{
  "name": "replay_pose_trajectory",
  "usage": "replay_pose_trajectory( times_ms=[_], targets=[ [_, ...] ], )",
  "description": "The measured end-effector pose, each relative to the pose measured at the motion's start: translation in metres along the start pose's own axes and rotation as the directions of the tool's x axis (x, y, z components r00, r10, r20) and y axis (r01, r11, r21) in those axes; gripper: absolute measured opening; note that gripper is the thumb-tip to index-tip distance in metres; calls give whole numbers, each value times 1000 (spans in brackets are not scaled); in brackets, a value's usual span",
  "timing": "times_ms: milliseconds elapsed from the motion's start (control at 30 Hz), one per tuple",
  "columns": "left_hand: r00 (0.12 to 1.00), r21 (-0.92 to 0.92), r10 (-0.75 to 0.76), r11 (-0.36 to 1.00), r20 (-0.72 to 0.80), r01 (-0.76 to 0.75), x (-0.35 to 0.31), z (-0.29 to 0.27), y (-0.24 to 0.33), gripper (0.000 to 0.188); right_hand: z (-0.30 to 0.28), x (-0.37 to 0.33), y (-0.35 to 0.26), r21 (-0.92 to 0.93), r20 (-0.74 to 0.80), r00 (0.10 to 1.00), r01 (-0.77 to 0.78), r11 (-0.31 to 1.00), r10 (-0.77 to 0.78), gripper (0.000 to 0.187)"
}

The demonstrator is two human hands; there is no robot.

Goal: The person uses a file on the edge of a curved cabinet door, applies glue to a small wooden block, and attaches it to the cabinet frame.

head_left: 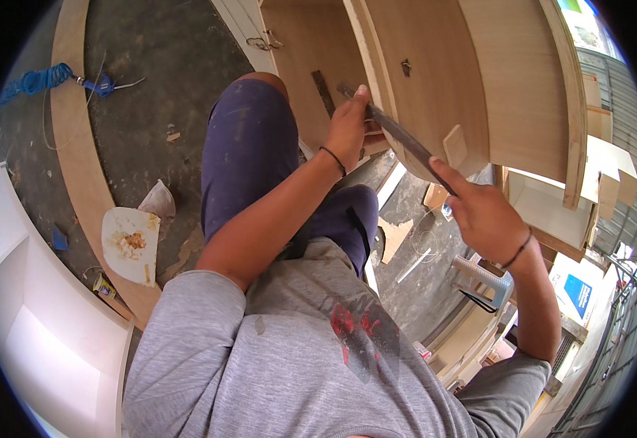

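Observation:
A long, dark, flat metal file (404, 139) lies slantwise against the front edge of a wooden cabinet (428, 66). My right hand (481, 215) is closed round its lower right end, with the index finger stretched along the bar. Close to the file's other end, my left hand (349, 130) is closed on it, thumb on top and fingers partly hidden beneath. A small pale wooden piece (453, 148) stands out from the cabinet beside the file. Within the cabinet, a dark strip (323, 93) is seen just beyond my left hand.
At left lies a long curved wooden strip (78, 146), near a blue air gun with coiled hose (99, 86). A stained white board (130, 244) rests on that strip. White shelving (48, 328) stands at lower left. A stool (485, 281) and more cabinet parts are on the right.

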State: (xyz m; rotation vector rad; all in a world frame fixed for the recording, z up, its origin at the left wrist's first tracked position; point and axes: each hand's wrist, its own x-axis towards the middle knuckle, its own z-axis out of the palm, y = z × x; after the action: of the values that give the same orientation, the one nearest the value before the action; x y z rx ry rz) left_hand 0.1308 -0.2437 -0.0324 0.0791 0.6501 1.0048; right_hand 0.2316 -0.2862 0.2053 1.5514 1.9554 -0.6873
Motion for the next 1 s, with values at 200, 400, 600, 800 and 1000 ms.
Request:
replay_pose_trajectory(
  times_ms=[200,400,600,800,1000],
  targets=[
    [1000,12,15,1000,28,-15,-1,2,5,47,-3,0,-6,-40,-11,1000,0,999,0,50],
    [1000,-67,18,998,22,-17,9,-9,-11,46,14,6,2,-180,-29,999,-23,983,18,51],
    [997,-39,57,998,53,-55,2,-4,2,47,-7,-1,-15,-164,14,996,-83,983,87,53],
    [999,-129,9,992,48,-3,2,-4,-9,46,5,3,-5,-232,0,999,-50,972,52,53],
    [996,-115,57,992,74,-48,-3,-3,-7,42,-9,-4,-10,-231,39,996,-64,971,75,52]
  ],
)
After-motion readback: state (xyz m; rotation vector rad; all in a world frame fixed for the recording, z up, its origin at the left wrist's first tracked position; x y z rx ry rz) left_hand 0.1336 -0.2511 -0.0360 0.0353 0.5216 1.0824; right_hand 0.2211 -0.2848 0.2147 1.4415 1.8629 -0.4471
